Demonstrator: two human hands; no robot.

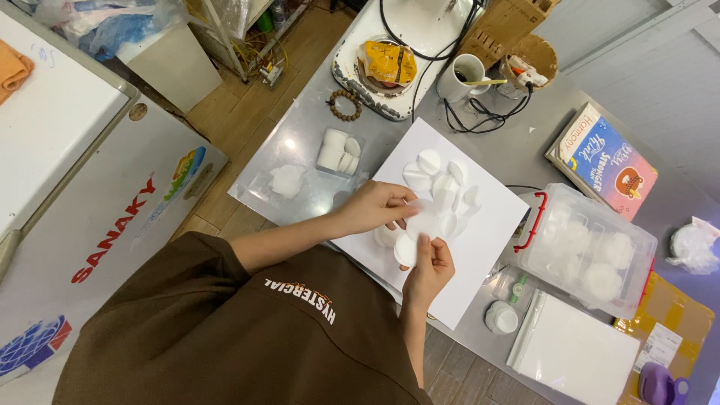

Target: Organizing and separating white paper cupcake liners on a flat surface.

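Note:
A white paper sheet (491, 225) lies on the grey table (300, 127) with several white round discs (439, 176) spread over it. My left hand (373, 208) pinches a thin white disc (425, 223) at the near edge of the pile. My right hand (430, 268) comes up from below. Its fingertips grip another white disc (405, 250) just under the first. The two hands almost meet over the sheet.
A clear plastic box with red latches (585, 247) holds more white rounds on the right. Nearby are a flat white packet (574, 351), a small round lidded tub (501, 317), a book (609, 161), a mug (465, 75), a bead bracelet (345, 105) and a small clear tray of white pieces (339, 152). A white chest freezer (82, 187) stands left.

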